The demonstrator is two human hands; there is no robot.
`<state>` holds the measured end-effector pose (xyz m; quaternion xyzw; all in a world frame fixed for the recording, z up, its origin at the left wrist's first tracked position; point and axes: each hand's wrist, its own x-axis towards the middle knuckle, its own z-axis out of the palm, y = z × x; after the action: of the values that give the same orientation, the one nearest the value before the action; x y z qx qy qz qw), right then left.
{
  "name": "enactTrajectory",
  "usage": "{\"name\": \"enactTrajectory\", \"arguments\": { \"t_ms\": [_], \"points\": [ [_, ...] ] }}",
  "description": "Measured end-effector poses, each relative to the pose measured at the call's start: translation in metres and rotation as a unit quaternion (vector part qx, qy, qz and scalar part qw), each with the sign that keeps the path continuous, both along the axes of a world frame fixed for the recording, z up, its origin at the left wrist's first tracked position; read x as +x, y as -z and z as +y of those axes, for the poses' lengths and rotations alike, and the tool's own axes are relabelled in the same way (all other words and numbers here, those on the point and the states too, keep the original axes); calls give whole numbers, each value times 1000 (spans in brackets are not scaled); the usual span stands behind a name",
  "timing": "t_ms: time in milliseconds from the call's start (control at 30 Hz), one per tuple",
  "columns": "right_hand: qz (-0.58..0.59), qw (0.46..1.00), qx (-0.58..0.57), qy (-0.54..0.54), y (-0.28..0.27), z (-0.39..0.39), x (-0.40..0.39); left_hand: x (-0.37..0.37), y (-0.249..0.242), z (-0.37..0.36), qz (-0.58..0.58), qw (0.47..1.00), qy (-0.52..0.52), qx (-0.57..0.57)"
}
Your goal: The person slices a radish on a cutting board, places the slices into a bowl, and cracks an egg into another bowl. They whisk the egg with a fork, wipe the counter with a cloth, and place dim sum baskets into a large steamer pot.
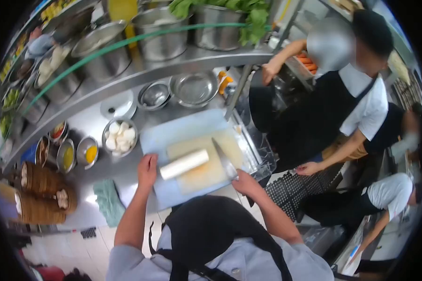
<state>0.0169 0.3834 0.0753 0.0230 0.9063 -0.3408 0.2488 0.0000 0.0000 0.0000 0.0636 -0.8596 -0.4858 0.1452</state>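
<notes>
My right hand (245, 182) is closed around the handle of a kitchen knife (223, 158), whose blade slants away over the right part of the cutting board. My left hand (147, 169) has its fingers curled at the left edge of the blue-white cutting board (178, 127); whether it grips anything is hidden. Between the hands, a thick white cylinder that looks like a peeled daikon (184, 164) lies at a slant on the board's yellow-stained middle, touched by neither hand. Beyond the left hand, a metal bowl (134, 148) holds several white chunks.
Small bowls (87, 151) and bamboo steamers (42, 199) stand left, near a green cloth (109, 202). Steel bowls (193, 89) sit behind the board, under a shelf (140, 70) of metal pots. A co-worker (309, 103) stands close at right; another person (361, 199) bends further off.
</notes>
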Motion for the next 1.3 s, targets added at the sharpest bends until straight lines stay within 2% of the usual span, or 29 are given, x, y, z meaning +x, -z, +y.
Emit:
{"name": "enactTrajectory", "arguments": {
  "t_ms": [67, 100, 200, 267, 400, 600, 667, 867, 900, 933, 1067, 1200, 1300],
  "points": [
    [-25, 999, -16, 30, 3, 15, -2, -3, 33, 24, 62, 998, -17, 5],
    [5, 992, -121, 24, 21, -41, -7, -12, -12, -45, 88, 994, -18, -63],
    [20, 997, -75, 22, 6, -2, -2, -3, 5, 2, 83, 995, -24, -45],
    [-36, 997, -68, 18, -6, -4, -1, -1, 3, 3, 82, 995, -25, -51],
    [-34, 997, -67, -8, 5, 3, -5, -2, -2, 6, 70, 995, -37, -59],
    [48, 995, -41, -75, 28, 12, -9, -5, -3, 4, 57, 992, -54, -97],
    [48, 995, -30, -80, 13, 10, -7, -2, 0, 5, 68, 992, -53, -97],
    [11, 998, -54, -5, -11, -1, 1, -7, -4, 6, 107, 984, -22, -141],
    [-13, 999, -50, 18, -11, -2, 4, -6, -7, 9, 102, 987, -22, -123],
    [14, 997, -73, 35, -2, -3, 6, -2, -7, 7, 94, 990, -25, -105],
    [32, 991, -116, 58, -6, -9, 12, -1, 0, 3, 118, 989, -26, -82],
    [95, 991, -96, 22, 18, -6, 10, -3, 10, 3, 125, 990, -34, -64],
    [29, 996, -74, 42, 18, -9, 6, -1, 5, 4, 131, 989, -36, -62]
  ]
}}
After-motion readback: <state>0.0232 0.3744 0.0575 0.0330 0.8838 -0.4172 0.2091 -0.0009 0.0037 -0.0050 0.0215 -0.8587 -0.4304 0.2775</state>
